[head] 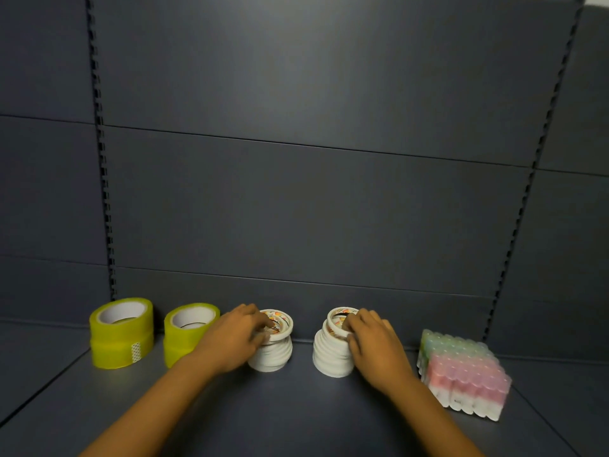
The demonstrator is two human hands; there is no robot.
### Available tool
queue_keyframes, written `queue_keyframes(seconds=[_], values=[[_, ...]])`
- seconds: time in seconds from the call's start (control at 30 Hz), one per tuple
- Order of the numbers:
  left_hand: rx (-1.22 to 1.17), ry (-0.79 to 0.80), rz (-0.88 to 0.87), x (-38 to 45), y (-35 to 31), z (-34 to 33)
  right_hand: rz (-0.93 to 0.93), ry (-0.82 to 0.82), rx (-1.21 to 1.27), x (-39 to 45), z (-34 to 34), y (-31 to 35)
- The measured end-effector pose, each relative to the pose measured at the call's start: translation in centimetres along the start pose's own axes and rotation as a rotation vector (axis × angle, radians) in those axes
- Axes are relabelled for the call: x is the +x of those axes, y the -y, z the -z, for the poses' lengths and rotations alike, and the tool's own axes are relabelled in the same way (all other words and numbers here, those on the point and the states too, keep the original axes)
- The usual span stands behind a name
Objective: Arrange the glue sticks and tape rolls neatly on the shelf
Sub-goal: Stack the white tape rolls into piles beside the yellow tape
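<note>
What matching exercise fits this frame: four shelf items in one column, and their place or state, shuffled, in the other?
Items:
1. far-left yellow tape stack
2. left white tape stack
3. right white tape stack
4. glue stick pack

Places or states:
A. under the right hand
B. far right of the shelf, untouched
C. under the left hand
D. at the left end, untouched

Pairs: 1-D, 2-C, 3-A, 4-B
</note>
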State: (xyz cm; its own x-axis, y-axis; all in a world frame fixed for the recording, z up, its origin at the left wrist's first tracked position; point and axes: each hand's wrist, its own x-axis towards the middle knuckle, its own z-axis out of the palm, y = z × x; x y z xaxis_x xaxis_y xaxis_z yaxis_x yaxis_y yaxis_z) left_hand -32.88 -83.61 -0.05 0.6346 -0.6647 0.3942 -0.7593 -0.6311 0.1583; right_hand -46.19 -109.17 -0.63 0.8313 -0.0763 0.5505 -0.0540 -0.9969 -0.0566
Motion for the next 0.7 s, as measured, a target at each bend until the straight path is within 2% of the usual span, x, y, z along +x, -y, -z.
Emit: queue_keyframes(seconds=[0.27, 0.53, 0.7], values=[[0.07, -0.034, 0.127, -0.5, 0.2, 1.5, 0.014, 0.063, 0.047, 0.0, -0.7, 0.4], [0.254, -0.048, 0.186, -2.4, 0.6, 2.9, 0.016, 0.151, 0.004, 0.7, 0.1, 0.8], [0.349, -0.033, 0.222, -4.2, 1.9, 4.0, 0.052, 0.09, -0.034, 1.6, 0.9, 3.5]])
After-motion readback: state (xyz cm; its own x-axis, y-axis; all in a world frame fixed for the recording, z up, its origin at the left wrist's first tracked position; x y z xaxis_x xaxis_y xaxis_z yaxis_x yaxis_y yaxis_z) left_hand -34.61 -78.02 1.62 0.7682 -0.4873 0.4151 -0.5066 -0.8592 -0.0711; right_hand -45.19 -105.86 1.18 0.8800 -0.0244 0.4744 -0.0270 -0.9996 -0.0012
